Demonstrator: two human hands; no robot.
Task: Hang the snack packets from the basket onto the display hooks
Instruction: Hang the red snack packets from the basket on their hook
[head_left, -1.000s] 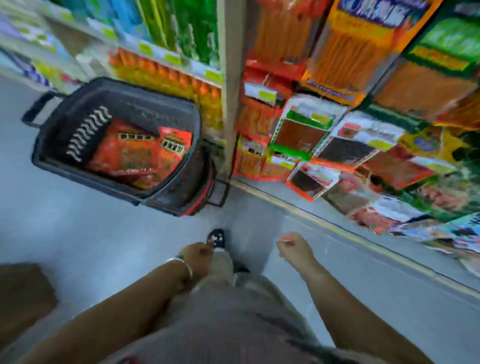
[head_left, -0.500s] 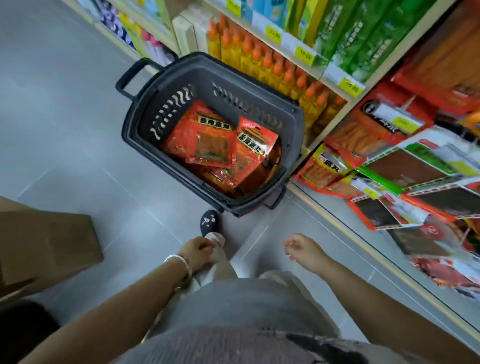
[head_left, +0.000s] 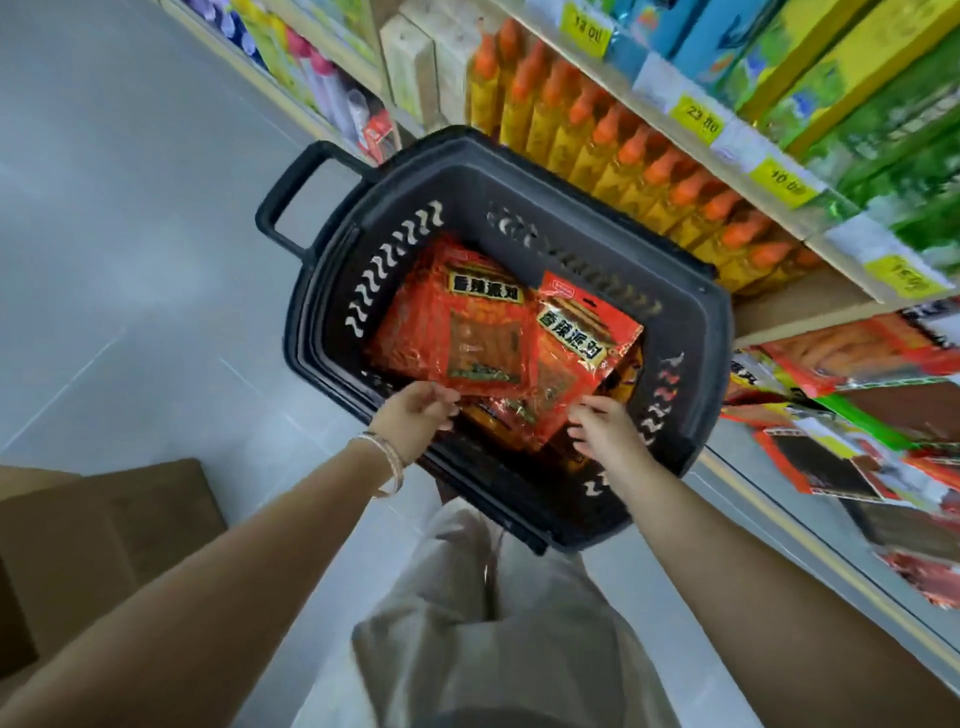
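A dark grey basket (head_left: 719, 332) stands on the floor against the shelves, in front of my legs. Several red snack packets lie in it, with one (head_left: 462, 322) on top at the left and another (head_left: 582, 353) overlapping it at the right. My left hand (head_left: 413, 415), a bangle on its wrist, reaches over the near rim, and its fingertips touch the lower edge of the left packet. My right hand (head_left: 602, 434) hovers with spread fingers just below the right packet's lower corner and holds nothing.
Hanging snack packets (head_left: 826, 457) fill the display at the lower right. Yellow bottles with orange caps (head_left: 623, 156) line the shelf behind the basket. A brown cardboard box (head_left: 93, 545) sits on the grey floor at the left. The basket's handle (head_left: 291, 192) sticks out to the far left.
Both hands have moved forward from above my knees into the basket, up to the packets. The view has swung down and closer over the basket.
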